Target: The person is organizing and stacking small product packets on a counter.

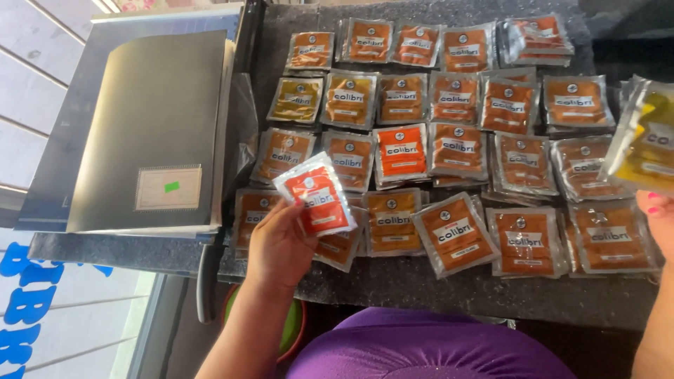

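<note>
Closest to the person, a purple garment [428, 347] fills the bottom of the view, with a green bowl-like rim [291, 326] peeking out just below the counter edge. Up comes the left hand [281, 245], raised over the near left corner of the dark stone counter [421, 284], and its fingers [298, 214] are clamped on a bright orange-red sachet [316, 194] with a white border and a white label, tilted, held just above the packets lying there. Over on the far right edge, the right hand [658, 217] is only partly in view, pink nails showing; it sits right under a yellow-green sachet [646, 137] lifted off the surface, though I cannot tell from here whether those fingers actually grip it or merely touch its lower edge.

Beneath and beyond both hands, the counter is carpeted with clear sachets of brown-orange powder [523, 242], laid flat in about 4 rough rows, many overlapping their neighbours. One near the front, just right of the held packet, lies skewed [455, 233]. In the second row from the front sits 1 brighter orange packet [400, 153] among the duller ones. Further back on the left of the spread lies an olive-yellow sachet [297, 100]. At the far right corner, a few packets are stacked [537, 38].

Left of the spread, touching the counter's edge, lies a dark grey folder [151, 126] with a pale label and a small green sticker, resting on other sheets.
</note>
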